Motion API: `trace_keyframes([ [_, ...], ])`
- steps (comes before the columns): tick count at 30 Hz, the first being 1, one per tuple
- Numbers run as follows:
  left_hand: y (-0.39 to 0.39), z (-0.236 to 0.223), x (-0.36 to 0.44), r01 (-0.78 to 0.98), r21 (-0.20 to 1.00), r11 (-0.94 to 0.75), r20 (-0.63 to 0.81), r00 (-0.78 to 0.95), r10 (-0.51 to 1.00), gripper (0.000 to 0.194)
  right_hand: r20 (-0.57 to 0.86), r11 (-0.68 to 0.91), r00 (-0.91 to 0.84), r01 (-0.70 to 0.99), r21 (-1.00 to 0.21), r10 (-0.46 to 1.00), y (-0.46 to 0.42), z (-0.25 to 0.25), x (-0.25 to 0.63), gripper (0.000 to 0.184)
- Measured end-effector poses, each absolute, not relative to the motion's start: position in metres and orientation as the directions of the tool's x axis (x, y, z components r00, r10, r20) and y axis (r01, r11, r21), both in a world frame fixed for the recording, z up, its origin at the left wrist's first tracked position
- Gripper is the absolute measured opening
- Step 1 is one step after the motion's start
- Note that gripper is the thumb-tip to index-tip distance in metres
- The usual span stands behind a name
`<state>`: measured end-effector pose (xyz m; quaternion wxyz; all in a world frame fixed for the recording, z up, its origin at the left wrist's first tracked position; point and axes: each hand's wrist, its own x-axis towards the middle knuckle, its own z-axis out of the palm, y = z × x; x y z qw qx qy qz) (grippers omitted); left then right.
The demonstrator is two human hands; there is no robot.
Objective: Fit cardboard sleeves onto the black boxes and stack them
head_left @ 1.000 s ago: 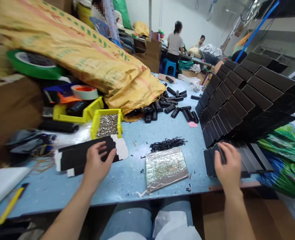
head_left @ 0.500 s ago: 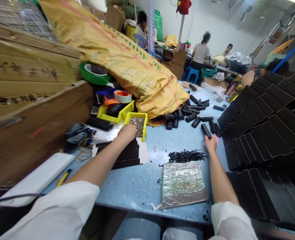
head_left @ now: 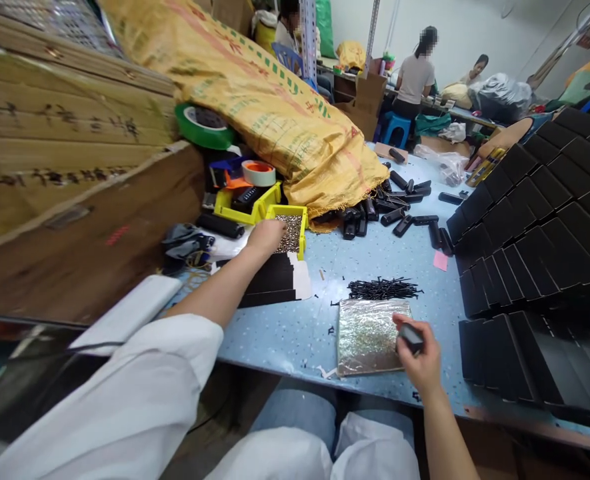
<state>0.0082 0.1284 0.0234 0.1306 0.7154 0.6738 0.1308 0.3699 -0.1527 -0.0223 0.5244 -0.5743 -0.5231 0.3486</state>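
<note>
My left hand (head_left: 266, 236) reaches into a yellow tray (head_left: 302, 235) of small silver bits, fingers curled down into them; what they pinch is hidden. My right hand (head_left: 417, 357) is closed round a short black part (head_left: 411, 336) and hovers over the near right corner of a silver foil sheet (head_left: 367, 333). A heap of thin black pins (head_left: 382, 289) lies just beyond the foil. Flat black card blanks (head_left: 275, 280) rest under my left forearm.
Stacked black boxes (head_left: 529, 220) fill the right side. More black parts (head_left: 399, 210) spill from under a yellow sack (head_left: 275, 100). Tape rolls (head_left: 259, 173) and cardboard sheets (head_left: 65, 147) sit at left. Other people work at far tables.
My right hand went out to the loose black parts, took one and drew back to the foil sheet. My left hand left the card blanks and reached into the yellow tray.
</note>
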Motion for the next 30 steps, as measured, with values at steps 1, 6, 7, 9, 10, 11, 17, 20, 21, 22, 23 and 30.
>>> trace_keyframes([
  [1, 0.116, 0.028, 0.012, 0.882, 0.468, -0.059, 0.056, 0.037, 0.998, 0.025, 0.149, 0.103, 0.170, 0.253, -0.962, 0.974, -0.152, -0.023, 0.361, 0.031],
  [6, -0.014, 0.021, 0.079, 0.165, 0.985, 0.059, -0.066, 0.038, 0.997, 0.026, 0.080, 0.111, 0.345, -0.073, -0.991, 0.935, -0.132, -0.010, 0.327, 0.025],
  [7, -0.044, 0.014, 0.097, 0.069, 0.989, 0.129, -0.136, 0.117, 0.984, 0.023, 0.061, 0.171, 0.403, -0.243, -0.955, 0.913, -0.127, -0.001, 0.320, 0.023],
  [9, -0.092, -0.001, 0.128, -0.131, 0.965, 0.226, -0.197, 0.208, 0.958, 0.019, 0.034, 0.305, 0.477, -0.505, -0.807, 0.878, -0.117, 0.020, 0.307, 0.020],
  [10, -0.109, -0.007, 0.139, -0.201, 0.946, 0.254, -0.213, 0.208, 0.955, 0.018, 0.028, 0.353, 0.497, -0.575, -0.739, 0.868, -0.113, 0.029, 0.300, 0.018],
  [11, -0.120, -0.010, 0.146, -0.263, 0.927, 0.268, -0.223, 0.190, 0.956, 0.018, 0.023, 0.379, 0.506, -0.615, -0.691, 0.862, -0.110, 0.036, 0.293, 0.017],
  [17, -0.121, -0.003, 0.144, -0.359, 0.895, 0.264, -0.232, 0.130, 0.964, 0.029, -0.073, 0.331, 0.492, -0.680, -0.654, 0.868, -0.106, 0.035, 0.264, 0.016],
  [20, -0.119, 0.003, 0.141, -0.312, 0.914, 0.258, -0.225, 0.140, 0.964, 0.030, -0.122, 0.344, 0.513, -0.714, -0.610, 0.849, -0.108, 0.029, 0.262, 0.016],
  [21, -0.120, 0.004, 0.141, -0.299, 0.919, 0.255, -0.222, 0.141, 0.965, 0.030, -0.141, 0.352, 0.521, -0.728, -0.589, 0.842, -0.108, 0.028, 0.263, 0.016],
  [22, -0.121, 0.004, 0.141, -0.291, 0.923, 0.251, -0.218, 0.143, 0.965, 0.030, -0.161, 0.355, 0.524, -0.741, -0.570, 0.836, -0.108, 0.028, 0.264, 0.016],
  [23, -0.121, 0.004, 0.142, -0.289, 0.924, 0.250, -0.216, 0.146, 0.966, 0.031, -0.177, 0.355, 0.523, -0.753, -0.555, 0.834, -0.108, 0.029, 0.265, 0.016],
  [30, -0.130, -0.004, 0.152, -0.337, 0.916, 0.217, -0.196, 0.094, 0.976, 0.032, -0.238, 0.342, 0.535, -0.762, -0.551, 0.810, -0.107, 0.027, 0.266, 0.018],
])
